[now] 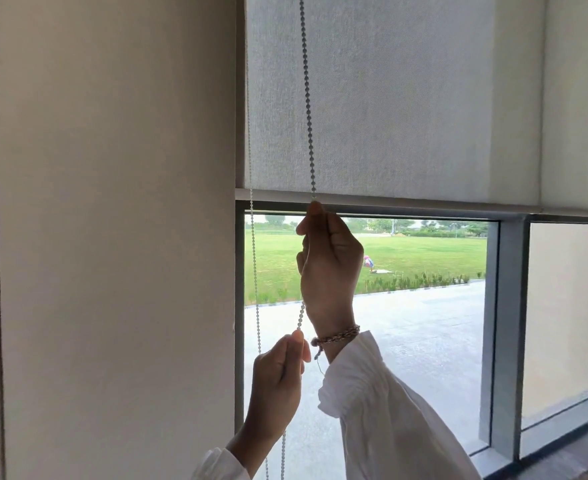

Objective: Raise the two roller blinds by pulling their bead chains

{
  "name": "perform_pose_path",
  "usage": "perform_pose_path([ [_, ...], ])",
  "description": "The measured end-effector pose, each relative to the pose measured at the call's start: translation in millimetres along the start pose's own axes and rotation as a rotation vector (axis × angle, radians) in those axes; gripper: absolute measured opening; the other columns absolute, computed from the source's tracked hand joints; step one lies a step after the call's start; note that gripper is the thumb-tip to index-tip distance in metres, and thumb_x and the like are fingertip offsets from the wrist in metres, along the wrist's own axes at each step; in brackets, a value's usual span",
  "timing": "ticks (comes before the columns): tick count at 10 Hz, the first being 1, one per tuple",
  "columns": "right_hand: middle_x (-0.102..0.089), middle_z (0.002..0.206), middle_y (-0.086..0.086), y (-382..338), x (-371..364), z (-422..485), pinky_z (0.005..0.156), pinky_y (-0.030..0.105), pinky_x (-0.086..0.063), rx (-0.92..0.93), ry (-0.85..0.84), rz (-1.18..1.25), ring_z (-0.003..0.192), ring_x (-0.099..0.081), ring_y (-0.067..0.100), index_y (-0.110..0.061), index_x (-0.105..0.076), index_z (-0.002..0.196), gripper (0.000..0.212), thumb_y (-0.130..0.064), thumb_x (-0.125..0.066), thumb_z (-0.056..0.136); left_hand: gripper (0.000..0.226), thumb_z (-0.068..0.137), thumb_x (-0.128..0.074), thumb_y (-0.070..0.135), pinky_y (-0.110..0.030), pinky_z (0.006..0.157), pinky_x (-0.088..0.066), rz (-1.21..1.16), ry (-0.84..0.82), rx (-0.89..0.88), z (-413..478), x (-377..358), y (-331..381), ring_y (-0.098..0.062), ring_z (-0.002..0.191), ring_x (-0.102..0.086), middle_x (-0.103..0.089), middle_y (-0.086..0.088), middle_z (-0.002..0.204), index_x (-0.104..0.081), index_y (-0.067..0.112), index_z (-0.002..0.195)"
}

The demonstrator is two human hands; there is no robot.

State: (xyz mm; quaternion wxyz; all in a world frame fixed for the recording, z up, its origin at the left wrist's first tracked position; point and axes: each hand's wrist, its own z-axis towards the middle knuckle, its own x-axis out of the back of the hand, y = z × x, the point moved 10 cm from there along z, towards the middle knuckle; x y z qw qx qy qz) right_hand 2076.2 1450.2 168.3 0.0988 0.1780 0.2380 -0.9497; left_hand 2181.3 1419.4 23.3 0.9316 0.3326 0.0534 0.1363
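Note:
A grey roller blind [389, 98] covers the upper part of the left window, and its bottom bar [424, 199] hangs at about mid-height. The near strand of its bead chain [307, 98] runs straight down in front of the fabric. My right hand [330, 261] is shut on this strand just below the bottom bar. Lower down, my left hand [278, 379] pinches the same strand between thumb and fingers. The chain's far strand [254, 271] hangs free along the window frame. A second blind [578, 98] hangs at the right, its bottom edge slightly lower.
A beige wall [112, 237] fills the left half of the view. A grey window mullion [507, 341] separates the two panes. The window sill [562, 459] runs along the lower right. Outside are a lawn and paving.

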Motion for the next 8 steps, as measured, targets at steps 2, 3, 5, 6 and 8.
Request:
perform_pose_path([
  [2, -0.043, 0.037, -0.015, 7, -8, 10, 0.050, 0.028, -0.025, -0.019, -0.003, -0.042, 0.042, -0.029, 0.010, -0.028, -0.056, 0.054, 0.032, -0.037, -0.048, 0.083, 0.040, 0.088, -0.038, 0.037, -0.023, 0.050, -0.023, -0.015, -0.003, 0.022, 7, 0, 0, -0.003, 0.038, -0.028, -0.039, 0.009, 0.038, -0.048, 0.038, 0.049],
  [3, -0.043, 0.037, -0.014, 16, -4, 15, 0.049, 0.031, -0.027, -0.018, 0.005, -0.088, 0.042, -0.031, 0.013, -0.028, -0.061, 0.063, 0.029, -0.037, -0.047, 0.087, 0.040, 0.087, -0.041, 0.039, -0.024, 0.049, -0.022, -0.089, -0.038, 0.060, 9, -4, -7, -0.003, 0.039, -0.027, -0.038, 0.011, 0.039, -0.049, 0.036, 0.048],
  [5, -0.051, 0.051, -0.008, 39, 17, 32, 0.054, 0.035, -0.036, -0.102, -0.031, -0.171, 0.046, -0.042, 0.012, -0.015, -0.065, 0.068, 0.028, -0.025, -0.050, 0.091, 0.035, 0.081, -0.040, 0.053, -0.028, 0.054, -0.035, -0.163, -0.080, 0.067, 18, -19, -10, -0.010, 0.051, -0.042, -0.050, 0.007, 0.052, -0.065, 0.033, 0.070],
  [6, -0.062, 0.065, -0.002, 35, 32, 37, 0.061, 0.043, -0.050, -0.138, -0.067, -0.236, 0.061, -0.058, 0.018, -0.020, -0.066, 0.072, 0.026, -0.025, -0.050, 0.092, 0.045, 0.082, -0.030, 0.057, -0.029, 0.090, -0.045, 0.022, 0.004, 0.041, 26, -26, 3, -0.002, 0.097, -0.059, -0.069, 0.013, 0.101, -0.055, 0.036, 0.113],
  [8, -0.065, 0.120, 0.006, 36, 93, 48, 0.090, 0.025, -0.040, -0.219, -0.175, -0.506, 0.104, -0.058, 0.015, -0.013, -0.057, 0.119, 0.033, -0.029, -0.048, 0.092, 0.057, 0.096, -0.021, 0.045, -0.039, 0.110, -0.033, 0.525, 0.245, -0.383, 28, -61, 81, -0.026, 0.131, -0.042, -0.049, -0.015, 0.139, -0.039, 0.007, 0.135],
])
